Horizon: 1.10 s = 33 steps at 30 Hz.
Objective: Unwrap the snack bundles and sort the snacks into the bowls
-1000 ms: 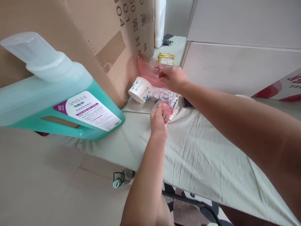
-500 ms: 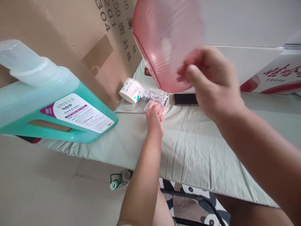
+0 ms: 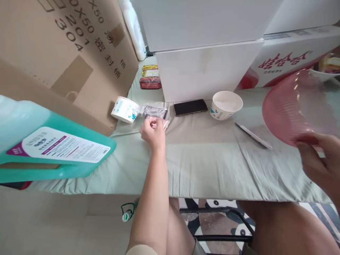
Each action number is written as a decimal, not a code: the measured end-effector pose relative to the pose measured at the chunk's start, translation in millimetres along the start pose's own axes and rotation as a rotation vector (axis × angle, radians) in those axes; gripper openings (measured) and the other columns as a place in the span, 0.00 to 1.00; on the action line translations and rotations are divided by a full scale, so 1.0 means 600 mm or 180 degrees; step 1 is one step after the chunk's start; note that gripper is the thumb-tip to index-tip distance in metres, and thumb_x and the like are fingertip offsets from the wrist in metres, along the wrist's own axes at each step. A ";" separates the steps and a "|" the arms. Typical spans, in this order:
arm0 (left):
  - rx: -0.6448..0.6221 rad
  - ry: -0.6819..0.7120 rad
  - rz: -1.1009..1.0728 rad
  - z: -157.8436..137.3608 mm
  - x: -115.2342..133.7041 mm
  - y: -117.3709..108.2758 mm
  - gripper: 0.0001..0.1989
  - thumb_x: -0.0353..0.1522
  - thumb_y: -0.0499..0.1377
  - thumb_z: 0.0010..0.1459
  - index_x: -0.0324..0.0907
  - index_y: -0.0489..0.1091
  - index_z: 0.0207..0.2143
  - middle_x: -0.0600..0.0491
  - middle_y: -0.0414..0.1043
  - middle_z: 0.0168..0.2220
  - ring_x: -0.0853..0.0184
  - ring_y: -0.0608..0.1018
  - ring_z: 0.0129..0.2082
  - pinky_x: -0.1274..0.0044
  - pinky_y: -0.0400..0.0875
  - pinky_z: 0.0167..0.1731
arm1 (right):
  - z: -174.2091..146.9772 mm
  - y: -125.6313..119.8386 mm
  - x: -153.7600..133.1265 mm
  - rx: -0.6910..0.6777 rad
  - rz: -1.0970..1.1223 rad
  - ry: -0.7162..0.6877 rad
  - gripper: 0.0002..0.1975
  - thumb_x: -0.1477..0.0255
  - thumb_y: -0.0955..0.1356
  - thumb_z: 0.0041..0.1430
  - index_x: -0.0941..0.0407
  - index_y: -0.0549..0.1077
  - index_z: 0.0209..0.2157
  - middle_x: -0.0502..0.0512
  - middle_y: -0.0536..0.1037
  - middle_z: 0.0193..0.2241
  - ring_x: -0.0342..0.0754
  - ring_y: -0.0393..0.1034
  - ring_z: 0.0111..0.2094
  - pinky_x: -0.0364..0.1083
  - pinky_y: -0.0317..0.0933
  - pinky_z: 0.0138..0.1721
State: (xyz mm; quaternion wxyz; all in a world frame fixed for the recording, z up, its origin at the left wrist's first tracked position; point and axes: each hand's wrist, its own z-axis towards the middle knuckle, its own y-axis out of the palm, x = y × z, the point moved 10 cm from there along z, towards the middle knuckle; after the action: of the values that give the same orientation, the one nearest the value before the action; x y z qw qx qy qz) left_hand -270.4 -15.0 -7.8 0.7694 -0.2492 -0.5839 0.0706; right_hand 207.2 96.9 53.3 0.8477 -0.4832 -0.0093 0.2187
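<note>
My right hand grips the rim of a translucent pink ribbed bowl, tilted above the cloth at the right. My left hand is closed, its fingertips curled together at a small pink plastic packet. Whether anything is between those fingers cannot be made out. Just behind lies a dark item in clear plastic wrap. A white paper cup with blue print leans on its side left of the packets. A similar paper cup stands upright between my hands, with something whitish inside.
A black phone and a thin flat dark-and-white item lie on the pale cloth. A green liquid jug and cardboard box stand left. White boxes line the back, near small snack packs.
My right hand has carried the pink bowl from the upper middle to the right and lower. My left hand stays by the pink packet, fingers slightly shifted. The view has turned right.
</note>
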 end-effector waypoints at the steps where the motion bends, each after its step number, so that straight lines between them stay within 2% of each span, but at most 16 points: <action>1: 0.0039 0.0069 0.0399 -0.002 0.006 -0.001 0.04 0.31 0.64 0.53 0.45 0.70 0.30 0.49 0.72 0.42 0.56 0.73 0.49 0.65 0.68 0.53 | 0.008 0.013 0.009 -0.0045 -0.0035 0.0071 0.07 0.63 0.66 0.54 0.40 0.73 0.37 0.61 0.82 0.34 0.63 0.77 0.37 0.58 0.64 0.35; 2: 0.0036 0.0130 0.0695 -0.005 0.011 0.000 0.05 0.32 0.65 0.53 0.47 0.74 0.34 0.47 0.71 0.51 0.51 0.71 0.56 0.60 0.66 0.57 | 0.014 0.025 0.019 -0.0082 -0.0016 0.0178 0.07 0.65 0.66 0.51 0.41 0.72 0.34 0.61 0.82 0.33 0.64 0.77 0.36 0.58 0.63 0.35; 4: -0.0122 0.0224 0.1034 -0.008 0.015 0.013 0.14 0.33 0.67 0.52 0.50 0.76 0.43 0.45 0.61 0.64 0.44 0.61 0.66 0.52 0.59 0.62 | 0.023 0.050 0.037 -0.0191 0.0062 0.0387 0.05 0.66 0.67 0.49 0.43 0.72 0.31 0.62 0.82 0.33 0.64 0.77 0.36 0.58 0.62 0.35; 7: -0.0518 0.0225 0.1239 -0.007 0.004 0.040 0.20 0.36 0.68 0.51 0.53 0.76 0.48 0.48 0.53 0.71 0.39 0.53 0.71 0.45 0.52 0.65 | 0.026 0.084 0.039 -0.0430 -0.0025 0.0343 0.03 0.66 0.65 0.53 0.45 0.72 0.30 0.63 0.82 0.30 0.63 0.76 0.36 0.56 0.57 0.32; 10: -0.0700 0.0303 0.1341 -0.001 -0.006 0.053 0.25 0.38 0.70 0.49 0.54 0.74 0.51 0.49 0.55 0.70 0.40 0.58 0.69 0.46 0.56 0.63 | 0.025 0.110 0.027 -0.0683 -0.0287 0.0070 0.09 0.64 0.63 0.60 0.46 0.74 0.34 0.64 0.81 0.29 0.62 0.74 0.35 0.56 0.56 0.34; 12: -0.0753 0.0379 0.1399 0.002 -0.006 0.056 0.28 0.36 0.71 0.47 0.53 0.72 0.52 0.47 0.58 0.68 0.41 0.64 0.65 0.49 0.61 0.62 | 0.027 0.113 0.023 -0.0659 -0.0400 0.0047 0.11 0.65 0.62 0.63 0.48 0.76 0.37 0.66 0.81 0.33 0.63 0.75 0.39 0.57 0.58 0.39; 16: -0.0777 0.0484 0.1392 -0.003 0.004 0.054 0.25 0.32 0.70 0.47 0.50 0.73 0.50 0.45 0.65 0.60 0.48 0.70 0.61 0.57 0.62 0.63 | 0.023 0.074 0.003 0.0085 -0.0287 0.0200 0.12 0.65 0.63 0.64 0.50 0.78 0.41 0.67 0.81 0.45 0.66 0.72 0.53 0.61 0.60 0.50; 19: -0.0777 0.0597 0.1262 -0.015 0.015 0.050 0.22 0.32 0.69 0.47 0.48 0.73 0.47 0.48 0.71 0.53 0.55 0.73 0.58 0.62 0.62 0.64 | 0.003 0.066 -0.042 0.0164 0.0218 -0.0028 0.09 0.66 0.64 0.63 0.48 0.76 0.36 0.64 0.82 0.39 0.64 0.76 0.46 0.60 0.64 0.47; 22: -0.0722 0.0548 0.0844 -0.033 0.018 0.038 0.23 0.32 0.69 0.46 0.49 0.74 0.47 0.49 0.70 0.54 0.59 0.76 0.53 0.67 0.65 0.61 | -0.021 0.093 -0.088 -0.0298 0.0543 -0.0372 0.09 0.68 0.63 0.63 0.49 0.75 0.36 0.62 0.82 0.35 0.62 0.76 0.39 0.58 0.65 0.41; 24: -0.0776 0.0357 0.0110 -0.049 0.016 0.033 0.23 0.33 0.68 0.45 0.48 0.73 0.47 0.49 0.71 0.54 0.60 0.77 0.52 0.69 0.68 0.57 | -0.033 0.114 -0.100 -0.0506 0.0561 -0.0471 0.11 0.68 0.62 0.63 0.50 0.75 0.39 0.63 0.82 0.39 0.61 0.76 0.40 0.57 0.66 0.41; 26: -0.1127 -0.0055 -0.1034 -0.074 0.014 0.044 0.23 0.35 0.68 0.44 0.48 0.72 0.46 0.50 0.74 0.52 0.61 0.77 0.52 0.72 0.71 0.53 | -0.041 0.138 -0.102 -0.0683 0.0538 -0.0521 0.14 0.69 0.61 0.63 0.53 0.75 0.45 0.65 0.80 0.46 0.62 0.75 0.46 0.58 0.66 0.45; 29: -0.2279 -0.1225 -0.2611 -0.150 0.024 0.099 0.23 0.42 0.66 0.45 0.47 0.72 0.45 0.48 0.76 0.50 0.56 0.79 0.51 0.71 0.74 0.46 | -0.047 0.168 -0.088 -0.0860 0.0449 -0.0419 0.20 0.68 0.62 0.63 0.56 0.72 0.54 0.68 0.76 0.55 0.65 0.71 0.54 0.61 0.64 0.51; 31: -0.3018 -0.1932 -0.3127 -0.211 0.044 0.128 0.26 0.49 0.64 0.47 0.45 0.73 0.46 0.44 0.77 0.50 0.51 0.79 0.51 0.67 0.75 0.45 | -0.048 0.180 -0.079 -0.0927 0.0392 -0.0314 0.21 0.68 0.62 0.63 0.58 0.72 0.56 0.69 0.77 0.53 0.66 0.71 0.53 0.62 0.64 0.51; 33: -0.3342 -0.2327 -0.3326 -0.249 0.058 0.144 0.29 0.51 0.63 0.48 0.43 0.73 0.47 0.40 0.77 0.49 0.48 0.79 0.50 0.63 0.75 0.45 | -0.048 0.186 -0.078 -0.1000 0.0382 -0.0305 0.21 0.70 0.61 0.64 0.58 0.73 0.55 0.68 0.80 0.47 0.65 0.73 0.49 0.61 0.65 0.48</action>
State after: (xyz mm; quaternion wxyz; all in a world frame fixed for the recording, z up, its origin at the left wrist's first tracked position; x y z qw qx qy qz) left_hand -104.4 28.6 -46.9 0.2479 -0.2339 -0.7950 -0.5017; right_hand 131.1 104.5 -45.0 0.7458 -0.5984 -0.0548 0.2875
